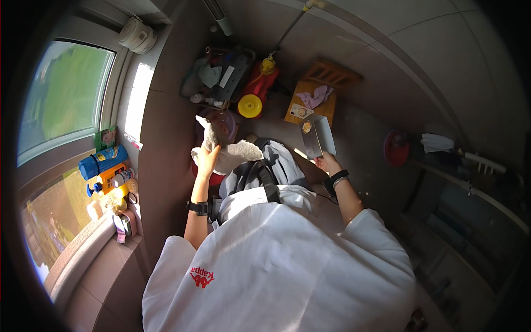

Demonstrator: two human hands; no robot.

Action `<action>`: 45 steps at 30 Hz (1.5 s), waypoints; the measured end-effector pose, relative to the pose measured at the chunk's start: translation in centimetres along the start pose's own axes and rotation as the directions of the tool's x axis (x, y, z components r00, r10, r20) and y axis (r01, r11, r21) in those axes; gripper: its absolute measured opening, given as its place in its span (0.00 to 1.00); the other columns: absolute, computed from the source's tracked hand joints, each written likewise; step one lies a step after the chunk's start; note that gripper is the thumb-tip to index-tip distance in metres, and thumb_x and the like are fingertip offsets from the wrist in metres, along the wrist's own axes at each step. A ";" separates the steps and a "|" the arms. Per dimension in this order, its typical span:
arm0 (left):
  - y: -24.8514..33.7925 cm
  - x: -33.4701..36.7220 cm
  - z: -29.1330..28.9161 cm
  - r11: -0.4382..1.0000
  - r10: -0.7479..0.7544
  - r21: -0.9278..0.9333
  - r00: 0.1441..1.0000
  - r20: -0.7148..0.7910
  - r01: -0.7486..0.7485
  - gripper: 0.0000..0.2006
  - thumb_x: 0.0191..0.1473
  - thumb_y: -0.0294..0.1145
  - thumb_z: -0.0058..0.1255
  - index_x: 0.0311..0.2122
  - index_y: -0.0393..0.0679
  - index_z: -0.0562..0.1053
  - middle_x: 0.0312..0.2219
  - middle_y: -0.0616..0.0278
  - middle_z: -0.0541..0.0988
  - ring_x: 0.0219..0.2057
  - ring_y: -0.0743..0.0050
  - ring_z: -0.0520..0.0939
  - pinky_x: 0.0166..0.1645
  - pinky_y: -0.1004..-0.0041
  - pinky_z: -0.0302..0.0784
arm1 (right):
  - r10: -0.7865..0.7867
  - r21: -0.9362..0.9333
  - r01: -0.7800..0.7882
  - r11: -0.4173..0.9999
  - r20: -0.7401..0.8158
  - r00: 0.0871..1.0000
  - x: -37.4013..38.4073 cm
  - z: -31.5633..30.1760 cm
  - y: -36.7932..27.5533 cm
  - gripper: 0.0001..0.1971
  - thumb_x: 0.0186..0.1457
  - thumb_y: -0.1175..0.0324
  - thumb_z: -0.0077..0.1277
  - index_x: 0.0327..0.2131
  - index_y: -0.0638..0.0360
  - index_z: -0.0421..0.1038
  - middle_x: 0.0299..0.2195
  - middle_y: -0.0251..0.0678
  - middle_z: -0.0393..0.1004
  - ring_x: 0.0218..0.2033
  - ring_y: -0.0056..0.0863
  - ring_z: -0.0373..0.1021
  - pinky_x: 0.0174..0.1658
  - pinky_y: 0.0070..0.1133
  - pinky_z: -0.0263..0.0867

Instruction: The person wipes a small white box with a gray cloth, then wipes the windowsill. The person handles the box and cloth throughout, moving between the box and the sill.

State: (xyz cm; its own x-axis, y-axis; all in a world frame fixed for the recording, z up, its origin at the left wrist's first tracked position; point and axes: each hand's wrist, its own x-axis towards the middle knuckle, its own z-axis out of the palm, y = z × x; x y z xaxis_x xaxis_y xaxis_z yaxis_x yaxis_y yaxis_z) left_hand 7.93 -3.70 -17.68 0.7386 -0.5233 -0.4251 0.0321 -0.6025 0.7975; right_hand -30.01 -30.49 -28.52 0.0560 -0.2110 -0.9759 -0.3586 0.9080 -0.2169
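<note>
A pale grey-white cloth [243,150] is gripped in my left hand [208,159]. One end of it sticks up above my fingers, and the rest lies toward my lap. My right hand [328,163] holds a grey box-like piece [313,145] by its near lower edge. This piece has a lighter side panel and a small round tan patch on its front; I cannot tell its exact kind. Beyond the cloth stands a purple bucket [225,123], partly hidden by it.
Ahead are a wooden chair [293,103] bearing a purple cloth [319,97] and a phone [301,111], a red sprayer [264,77] with yellow caps, and a dark crate [235,74]. Several bottles, including a blue one [102,162], line the left windowsill. A red basin [395,148] is at right.
</note>
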 end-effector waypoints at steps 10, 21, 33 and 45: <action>-1.5 0.1 4.3 0.983 0.022 0.169 0.961 0.274 -0.071 0.26 0.42 0.38 0.59 0.46 0.39 0.66 0.36 0.47 0.74 0.42 0.54 0.74 0.46 0.65 0.68 | 0.059 0.456 -0.025 0.890 -0.060 0.996 4.6 -2.9 1.5 0.11 0.56 0.60 0.42 0.30 0.58 0.66 0.24 0.33 0.70 0.25 0.22 0.67 0.31 0.21 0.66; -5.6 0.8 7.8 0.924 -0.101 0.381 0.936 0.337 -0.037 0.29 0.40 0.37 0.61 0.49 0.45 0.64 0.46 0.39 0.67 0.57 0.27 0.47 0.62 0.49 0.40 | 0.155 0.747 0.049 0.663 -0.202 0.967 12.4 -1.1 0.2 0.09 0.50 0.72 0.38 0.28 0.71 0.62 0.33 0.47 0.68 0.37 0.36 0.70 0.40 0.25 0.70; -9.0 0.0 9.4 0.937 -0.126 0.346 0.973 0.191 0.054 0.39 0.41 0.24 0.58 0.59 0.40 0.53 0.62 0.41 0.36 0.64 0.51 0.38 0.64 0.64 0.43 | 0.256 0.859 0.080 0.506 -0.238 0.937 28.4 -2.5 0.4 0.18 0.59 0.69 0.30 0.43 0.77 0.62 0.39 0.47 0.72 0.38 0.35 0.71 0.39 0.24 0.74; -14.7 0.7 10.9 0.911 -0.347 -0.129 0.899 0.268 0.391 0.29 0.47 0.14 0.46 0.57 0.34 0.56 0.52 0.55 0.66 0.51 0.69 0.69 0.58 0.70 0.62 | 0.328 0.892 0.085 0.444 -0.251 0.911 34.6 -2.5 -2.0 0.15 0.60 0.71 0.32 0.45 0.68 0.64 0.40 0.48 0.72 0.39 0.42 0.71 0.41 0.31 0.73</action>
State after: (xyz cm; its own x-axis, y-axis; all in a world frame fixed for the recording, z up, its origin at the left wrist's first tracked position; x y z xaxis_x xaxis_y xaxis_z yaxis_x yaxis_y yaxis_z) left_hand 0.65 -1.76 -34.41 0.4720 -0.4226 -0.7737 0.4048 -0.6758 0.6160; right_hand -29.70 -40.48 -61.85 -0.3002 0.0154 -0.9538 0.6769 0.7079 -0.2016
